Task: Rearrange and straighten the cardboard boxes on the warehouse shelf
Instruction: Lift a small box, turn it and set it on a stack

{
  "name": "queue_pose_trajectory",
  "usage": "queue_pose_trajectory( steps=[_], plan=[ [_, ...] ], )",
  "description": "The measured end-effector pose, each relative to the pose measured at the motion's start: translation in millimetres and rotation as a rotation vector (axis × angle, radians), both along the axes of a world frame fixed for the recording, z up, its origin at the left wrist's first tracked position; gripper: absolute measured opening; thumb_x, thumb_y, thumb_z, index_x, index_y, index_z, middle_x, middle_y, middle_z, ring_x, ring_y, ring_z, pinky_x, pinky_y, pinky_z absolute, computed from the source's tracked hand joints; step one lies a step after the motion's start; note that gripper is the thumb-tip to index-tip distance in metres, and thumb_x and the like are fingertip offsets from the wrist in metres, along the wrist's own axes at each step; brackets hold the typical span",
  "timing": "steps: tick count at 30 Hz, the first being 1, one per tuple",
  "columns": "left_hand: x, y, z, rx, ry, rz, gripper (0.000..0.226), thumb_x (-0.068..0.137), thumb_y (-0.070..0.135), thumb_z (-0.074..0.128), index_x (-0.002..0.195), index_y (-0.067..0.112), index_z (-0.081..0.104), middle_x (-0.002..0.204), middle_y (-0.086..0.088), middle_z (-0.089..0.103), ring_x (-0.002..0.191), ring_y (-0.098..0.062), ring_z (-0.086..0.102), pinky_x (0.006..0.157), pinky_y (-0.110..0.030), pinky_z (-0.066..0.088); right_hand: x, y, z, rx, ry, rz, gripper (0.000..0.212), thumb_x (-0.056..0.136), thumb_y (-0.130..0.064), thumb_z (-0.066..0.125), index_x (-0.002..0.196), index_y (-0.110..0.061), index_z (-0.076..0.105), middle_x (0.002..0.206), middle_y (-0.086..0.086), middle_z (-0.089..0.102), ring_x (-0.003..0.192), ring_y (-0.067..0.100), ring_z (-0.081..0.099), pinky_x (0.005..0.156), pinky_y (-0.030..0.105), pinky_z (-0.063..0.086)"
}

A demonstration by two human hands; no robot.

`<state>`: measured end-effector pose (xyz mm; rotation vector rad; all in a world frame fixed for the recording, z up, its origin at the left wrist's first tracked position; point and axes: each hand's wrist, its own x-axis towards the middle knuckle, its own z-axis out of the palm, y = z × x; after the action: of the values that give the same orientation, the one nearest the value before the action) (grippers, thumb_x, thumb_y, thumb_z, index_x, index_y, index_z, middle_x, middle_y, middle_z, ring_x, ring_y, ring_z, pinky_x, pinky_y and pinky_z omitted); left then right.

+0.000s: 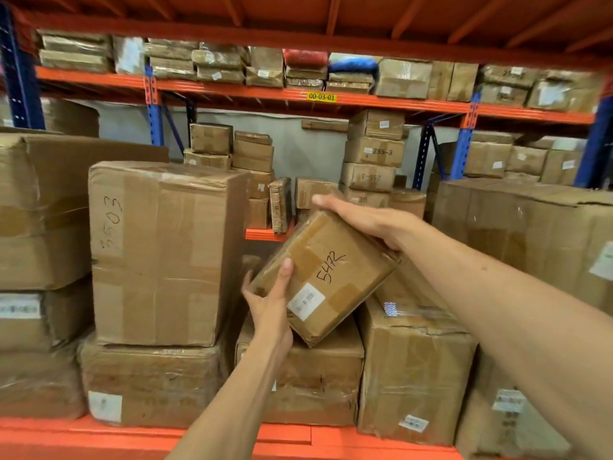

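Observation:
A small taped cardboard box [326, 275] with "5472" handwritten on it and a white label is tilted in the air at the centre of the shelf bay. My left hand [270, 302] grips its lower left corner, thumb on the front face. My right hand [368, 220] holds its upper right edge from above. Below it sit a low wrapped box [318, 383] and a taller box [414, 366] to the right. A large box marked "5503" [159, 254] stands to the left, on top of another wrapped box [149, 383].
The orange shelf edge [285, 438] runs along the bottom. Big cartons crowd the far left [39, 214] and right [530, 234]. Behind, a second rack holds stacks of small boxes [373, 161], with an upper shelf beam [321, 97] labelled 00-03-01 overhead.

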<state>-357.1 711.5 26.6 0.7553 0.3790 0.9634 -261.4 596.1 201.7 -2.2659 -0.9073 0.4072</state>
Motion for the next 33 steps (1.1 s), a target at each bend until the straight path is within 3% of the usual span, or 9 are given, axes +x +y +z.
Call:
queue_pose_trajectory(
  steps=[4,9,15,20,24,26,28,30,33],
  plan=[
    [3.1,-5.7,-5.8,0.156,0.049,0.044,0.106,0.043,0.047,0.100,0.134,0.038,0.046,0.127,-0.002,0.062,0.107,-0.021,0.072,0.091,-0.046,0.060,10.7,-13.1,-25.4,0.247,-0.017,-0.134,0.070,0.063,-0.086,0.052,0.103,-0.031,0.070,0.098,0.007,0.075,0.092,0.030,0.070,0.083,0.046,0.051],
    [7.3,-18.0,29.9,0.444,0.034,0.060,0.067,0.053,0.041,0.101,0.107,0.048,0.063,0.116,0.004,0.071,0.098,-0.011,0.074,0.077,-0.034,0.064,35.0,-62.5,-25.0,0.486,0.145,-0.224,0.067,0.065,-0.080,0.054,0.099,-0.025,0.073,0.087,0.008,0.079,0.093,0.033,0.071,0.088,0.050,0.051],
    [36.4,-73.2,80.1,0.745,0.040,-0.054,0.054,0.068,0.034,0.094,0.111,0.037,0.061,0.112,0.009,0.072,0.096,-0.001,0.071,0.078,-0.029,0.062,58.0,-148.9,-17.9,0.704,0.160,-0.394,0.057,0.070,-0.075,0.048,0.092,-0.026,0.069,0.088,0.010,0.079,0.089,0.030,0.070,0.079,0.045,0.047],
    [65.6,-124.0,79.9,0.975,0.137,-0.131,0.046,0.072,0.035,0.092,0.100,0.047,0.057,0.110,0.014,0.071,0.111,-0.009,0.064,0.082,-0.024,0.053,73.9,-213.6,-32.5,0.477,0.161,-0.611,0.052,0.084,-0.052,0.055,0.125,-0.021,0.058,0.111,0.014,0.066,0.095,0.030,0.058,0.083,0.049,0.050],
    [63.6,-120.5,73.7,1.104,0.213,-0.174,0.056,0.074,0.045,0.088,0.119,0.045,0.054,0.126,0.000,0.064,0.117,-0.017,0.063,0.099,-0.043,0.054,73.2,-223.4,-27.4,0.091,-0.294,-0.469,0.090,0.083,-0.076,0.054,0.158,-0.037,0.025,0.159,0.010,0.041,0.122,0.039,0.055,0.095,0.052,0.053],
    [61.4,-111.6,80.4,1.208,0.271,-0.204,0.065,0.073,0.048,0.089,0.128,0.040,0.055,0.127,0.001,0.065,0.115,-0.016,0.064,0.098,-0.043,0.056,74.6,-219.4,-18.4,-0.136,-0.548,-0.304,0.101,0.070,-0.097,0.043,0.156,-0.057,0.010,0.171,0.007,0.007,0.152,0.041,0.018,0.117,0.060,0.022],
    [61.4,-104.3,89.3,1.260,0.300,-0.246,0.069,0.070,0.045,0.091,0.130,0.038,0.058,0.121,0.008,0.069,0.109,-0.009,0.069,0.094,-0.040,0.059,82.2,-217.8,-14.1,-0.346,-0.783,-0.118,0.111,0.057,-0.106,0.038,0.155,-0.062,0.009,0.169,0.001,-0.020,0.154,0.031,-0.017,0.118,0.055,-0.011],
    [62.3,-98.3,93.9,1.292,0.300,-0.274,0.065,0.070,0.040,0.092,0.128,0.036,0.062,0.115,0.009,0.072,0.103,-0.006,0.071,0.091,-0.039,0.061,90.2,-217.7,-16.0,-0.462,-0.820,-0.016,0.118,0.055,-0.105,0.045,0.155,-0.061,0.002,0.170,0.004,-0.014,0.154,0.030,-0.016,0.119,0.055,-0.017],
    [65.1,-92.8,94.5,1.301,0.290,-0.285,0.057,0.075,0.033,0.090,0.126,0.034,0.063,0.114,0.005,0.073,0.102,-0.010,0.073,0.089,-0.040,0.062,97.2,-216.8,-24.0,-0.376,-0.720,-0.001,0.118,0.057,-0.097,0.059,0.155,-0.059,0.005,0.168,0.003,0.022,0.152,0.031,0.021,0.124,0.055,0.010]
  ],
)
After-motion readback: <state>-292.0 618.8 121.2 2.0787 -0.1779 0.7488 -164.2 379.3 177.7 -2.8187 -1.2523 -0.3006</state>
